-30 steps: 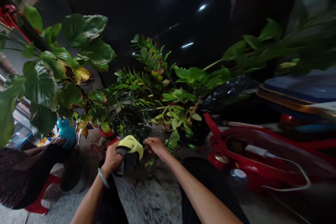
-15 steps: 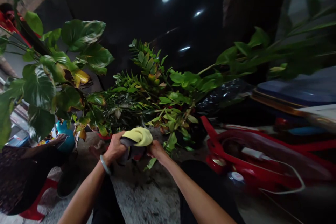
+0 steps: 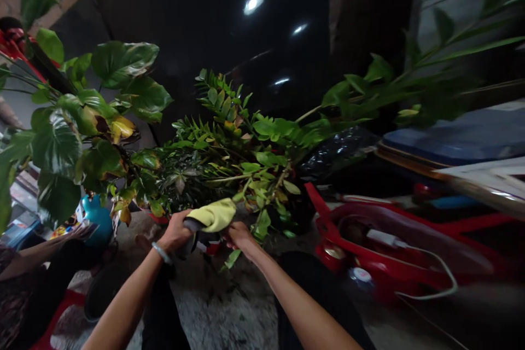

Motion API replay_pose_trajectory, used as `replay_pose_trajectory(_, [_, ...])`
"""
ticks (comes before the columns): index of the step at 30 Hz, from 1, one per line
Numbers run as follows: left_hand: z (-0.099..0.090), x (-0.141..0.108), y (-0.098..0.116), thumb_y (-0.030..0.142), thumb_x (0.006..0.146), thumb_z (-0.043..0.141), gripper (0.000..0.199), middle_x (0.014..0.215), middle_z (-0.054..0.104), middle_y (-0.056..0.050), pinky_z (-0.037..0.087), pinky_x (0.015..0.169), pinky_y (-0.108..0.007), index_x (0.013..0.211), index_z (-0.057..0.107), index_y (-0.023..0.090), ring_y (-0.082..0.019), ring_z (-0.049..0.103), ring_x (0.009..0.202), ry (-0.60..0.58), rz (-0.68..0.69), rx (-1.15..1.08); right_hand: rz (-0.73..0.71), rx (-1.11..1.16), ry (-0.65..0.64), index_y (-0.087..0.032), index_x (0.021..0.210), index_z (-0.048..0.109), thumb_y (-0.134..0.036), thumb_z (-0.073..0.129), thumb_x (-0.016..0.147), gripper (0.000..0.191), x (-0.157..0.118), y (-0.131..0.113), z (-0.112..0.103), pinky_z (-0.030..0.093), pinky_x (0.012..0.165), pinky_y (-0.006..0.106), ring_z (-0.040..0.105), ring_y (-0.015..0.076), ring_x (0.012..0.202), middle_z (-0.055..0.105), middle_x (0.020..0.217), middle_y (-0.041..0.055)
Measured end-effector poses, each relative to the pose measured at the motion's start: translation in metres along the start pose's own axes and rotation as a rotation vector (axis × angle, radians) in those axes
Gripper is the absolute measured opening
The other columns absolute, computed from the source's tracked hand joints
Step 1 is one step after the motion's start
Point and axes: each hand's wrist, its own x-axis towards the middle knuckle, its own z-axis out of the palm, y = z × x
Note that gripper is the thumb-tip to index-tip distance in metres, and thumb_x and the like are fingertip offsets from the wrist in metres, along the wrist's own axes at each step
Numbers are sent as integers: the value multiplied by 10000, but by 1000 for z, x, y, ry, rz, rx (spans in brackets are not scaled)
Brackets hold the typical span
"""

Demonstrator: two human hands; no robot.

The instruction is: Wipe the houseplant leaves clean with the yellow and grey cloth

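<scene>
Yellow and grey cloth (image 3: 210, 217) is bunched between our two hands, low among green plant leaves (image 3: 246, 164). Our left hand (image 3: 175, 231) grips its grey end; our right hand (image 3: 238, 234) pinches the other side.

Occlusions, head view
Fingertips of left hand (image 3: 175, 232) buried in yellow cloth (image 3: 213, 215); co-worker's arm (image 3: 28, 254) cropped at 9 o'clock.

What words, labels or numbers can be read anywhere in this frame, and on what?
None can be read.
Colourful printed packaging beside the blue pot: print too blurred to read.
Round cap on the red vehicle: any marking too small.
Yellow cloth held by left hand and right hand: plain.
</scene>
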Motion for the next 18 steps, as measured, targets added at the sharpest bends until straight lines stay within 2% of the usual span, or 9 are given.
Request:
replay_pose_trajectory(2, [-16, -12, 3, 183, 737, 631, 307, 947, 812, -51, 578, 857, -332, 990, 805, 167, -233, 729, 910, 20, 25, -54, 6, -4, -5, -184, 611, 615, -184, 644, 818, 209, 0, 0, -1, 279, 356, 183, 495, 79, 347, 586, 482, -42])
replay_pose_trajectory(5, [-39, 1, 21, 253, 755, 664, 292, 991, 811, -53, 578, 883, -341, 1008, 791, 179, -240, 726, 952, 262, 69, -86, 8, -9, -12, -181, 622, 627, -180, 618, 822, 201, -2, -2, 0, 281, 359, 176, 497, 78, 347, 574, 470, -46])
replay_pose_trajectory(7, [-42, 19, 31, 297, 766, 685, 309, 1021, 807, -59, 575, 885, -339, 1034, 780, 177, -240, 721, 963, 416, 90, -90, 3, -7, -10, -178, 637, 630, -182, 611, 825, 189, -4, -3, 2, 292, 367, 168, 507, 72, 356, 584, 489, -48])
replay_pose_trajectory(9, [-33, 30, 30, 308, 769, 686, 325, 1036, 804, -70, 573, 886, -339, 1049, 774, 168, -241, 720, 963, 465, 97, -105, -2, -3, -4, -177, 657, 634, -188, 606, 830, 176, -5, -4, 3, 304, 373, 163, 513, 67, 363, 594, 508, -50])
replay_pose_trajectory(11, [-16, 27, 20, 276, 761, 672, 325, 1028, 806, -78, 572, 885, -343, 1045, 777, 160, -245, 723, 963, 391, 73, -104, -5, -1, 3, -182, 654, 625, -189, 597, 832, 180, -6, -4, 2, 307, 375, 163, 513, 68, 365, 593, 506, -52])
replay_pose_trajectory(14, [3, 0, -3, 215, 733, 658, 324, 973, 814, -70, 575, 866, -346, 1022, 792, 157, -254, 731, 944, 149, 2, -48, -7, -5, 10, -194, 582, 565, -180, 579, 830, 249, -7, -2, -2, 294, 368, 175, 510, 82, 364, 552, 455, -56])
replay_pose_trajectory(16, [5, -19, -10, 198, 725, 650, 321, 947, 817, -61, 578, 856, -348, 1007, 798, 160, -254, 735, 925, 47, -16, -29, -4, -8, 4, -197, 554, 546, -172, 575, 829, 277, -6, -1, -4, 294, 365, 184, 513, 92, 365, 538, 436, -55])
replay_pose_trajectory(18, [-3, -24, -6, 208, 733, 643, 320, 941, 817, -54, 581, 860, -350, 1010, 798, 167, -253, 736, 921, 76, -12, -45, 5, -5, -6, -194, 573, 572, -167, 579, 833, 262, -7, -2, -7, 306, 364, 186, 518, 93, 364, 550, 446, -56])
